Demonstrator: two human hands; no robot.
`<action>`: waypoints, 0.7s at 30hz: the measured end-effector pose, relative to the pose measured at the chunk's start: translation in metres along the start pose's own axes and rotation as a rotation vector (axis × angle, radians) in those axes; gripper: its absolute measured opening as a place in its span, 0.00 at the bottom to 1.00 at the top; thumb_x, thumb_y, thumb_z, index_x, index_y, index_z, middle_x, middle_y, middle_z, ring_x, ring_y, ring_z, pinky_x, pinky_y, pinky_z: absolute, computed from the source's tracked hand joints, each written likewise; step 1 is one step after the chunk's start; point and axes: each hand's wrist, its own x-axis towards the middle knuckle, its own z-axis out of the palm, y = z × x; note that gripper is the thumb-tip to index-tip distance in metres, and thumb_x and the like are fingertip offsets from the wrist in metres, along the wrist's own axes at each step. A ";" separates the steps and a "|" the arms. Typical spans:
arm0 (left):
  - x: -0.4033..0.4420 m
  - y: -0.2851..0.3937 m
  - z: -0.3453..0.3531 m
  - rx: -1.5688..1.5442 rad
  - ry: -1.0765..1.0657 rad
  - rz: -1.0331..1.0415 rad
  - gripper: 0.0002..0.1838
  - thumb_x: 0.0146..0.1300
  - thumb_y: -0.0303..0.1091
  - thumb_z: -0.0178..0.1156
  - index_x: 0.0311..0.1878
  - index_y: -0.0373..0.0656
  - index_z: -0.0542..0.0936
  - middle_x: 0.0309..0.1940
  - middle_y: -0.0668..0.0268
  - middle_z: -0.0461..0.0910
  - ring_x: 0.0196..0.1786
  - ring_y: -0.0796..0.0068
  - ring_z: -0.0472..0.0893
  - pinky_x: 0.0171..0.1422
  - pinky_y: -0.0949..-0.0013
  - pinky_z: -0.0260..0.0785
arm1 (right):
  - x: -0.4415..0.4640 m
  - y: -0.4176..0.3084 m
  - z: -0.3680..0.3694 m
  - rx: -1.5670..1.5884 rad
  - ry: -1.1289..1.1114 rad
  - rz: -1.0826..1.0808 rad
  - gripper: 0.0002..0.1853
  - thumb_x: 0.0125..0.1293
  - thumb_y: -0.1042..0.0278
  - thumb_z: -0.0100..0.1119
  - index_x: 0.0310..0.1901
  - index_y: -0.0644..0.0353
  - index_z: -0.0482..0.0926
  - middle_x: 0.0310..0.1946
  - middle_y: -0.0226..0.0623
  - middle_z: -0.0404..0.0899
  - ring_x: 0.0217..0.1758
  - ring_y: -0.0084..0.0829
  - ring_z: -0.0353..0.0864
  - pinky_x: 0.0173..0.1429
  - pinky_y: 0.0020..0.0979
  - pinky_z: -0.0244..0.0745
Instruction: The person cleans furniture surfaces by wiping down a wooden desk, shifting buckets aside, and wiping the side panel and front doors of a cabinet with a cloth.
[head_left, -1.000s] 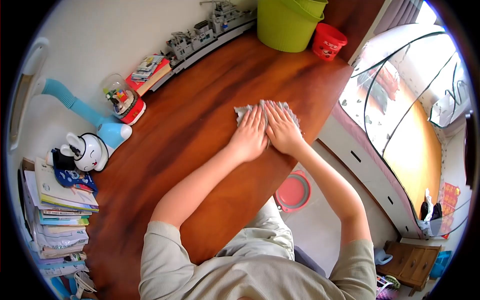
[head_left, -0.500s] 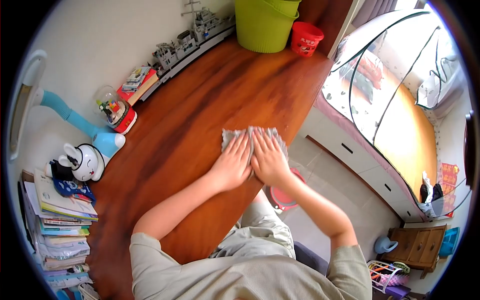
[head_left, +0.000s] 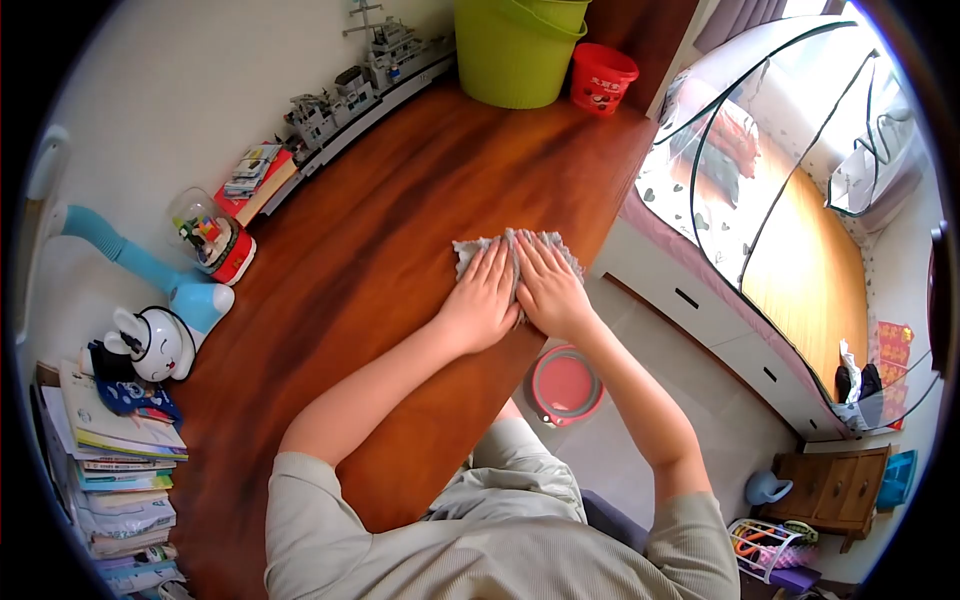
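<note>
The grip of the left hand and right hand lies over a rumpled grey fabric cloth, which sits beneath the fingers on the glossy reddish-brown wooden counter, both hands flattened, fingers straight, touching its top.

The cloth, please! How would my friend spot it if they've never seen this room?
Find the big brown desk, then look near its front edge, where the left hand and right hand lie side by side. The cloth is under them, poking out around the fingers. It's pale grey with a wavy edge, while the desk around it is plain, shiny brown.
</note>
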 end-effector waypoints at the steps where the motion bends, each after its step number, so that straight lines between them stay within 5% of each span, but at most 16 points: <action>1: 0.010 -0.006 0.004 0.012 0.015 0.001 0.38 0.66 0.42 0.48 0.68 0.20 0.51 0.71 0.37 0.49 0.76 0.46 0.47 0.79 0.52 0.38 | 0.006 0.008 0.002 -0.012 0.002 0.011 0.31 0.66 0.62 0.42 0.69 0.67 0.57 0.71 0.48 0.57 0.75 0.44 0.53 0.76 0.44 0.47; 21: 0.145 -0.092 0.042 0.043 -0.006 -0.114 0.36 0.67 0.44 0.45 0.69 0.24 0.56 0.72 0.43 0.51 0.77 0.51 0.47 0.79 0.54 0.37 | 0.123 0.124 0.026 -0.068 -0.029 0.065 0.31 0.68 0.60 0.40 0.71 0.62 0.55 0.73 0.42 0.54 0.77 0.41 0.51 0.77 0.43 0.45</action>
